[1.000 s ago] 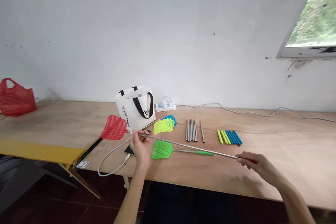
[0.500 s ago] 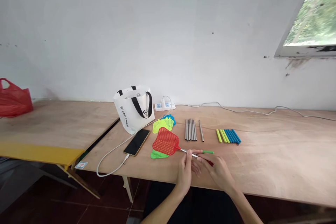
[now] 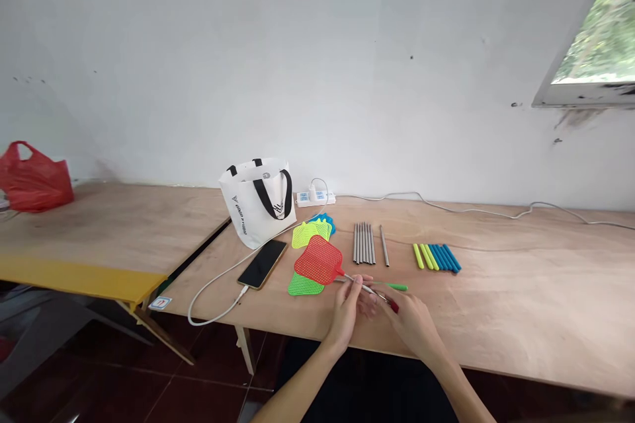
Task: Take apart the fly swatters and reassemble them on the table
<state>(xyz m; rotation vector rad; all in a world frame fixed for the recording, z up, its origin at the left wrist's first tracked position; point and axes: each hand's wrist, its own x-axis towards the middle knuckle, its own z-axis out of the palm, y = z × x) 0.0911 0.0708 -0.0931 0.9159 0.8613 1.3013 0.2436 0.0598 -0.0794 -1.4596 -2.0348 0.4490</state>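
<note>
at the near edge of the bench (image 3: 520,317), straight in front of the person, both hands meet on the red fly swatter (image 3: 319,260). its long axis runs from lower right to upper left. the dark red grip end sits in the right hand (image 3: 409,320), the thin metal shaft passes through the left hand (image 3: 346,307), and the mesh head lies up and to the left of the fingers (image 3: 356,283), partly over the head of a green fly swatter (image 3: 303,285). whether the two heads touch cannot be told.

the left hand is the nearer one to the head. its fingers pinch narrowly on the shaft just behind the mesh, and the right hand's fingers close round the grip.

the swatter looks short, with a squarish red plastic mesh head and a bright steel shaft. a phone (image 3: 262,264) lies just left of the heads. steel rods (image 3: 364,243) and coloured sleeves (image 3: 436,257) lie further back, apart from the hands.
</note>
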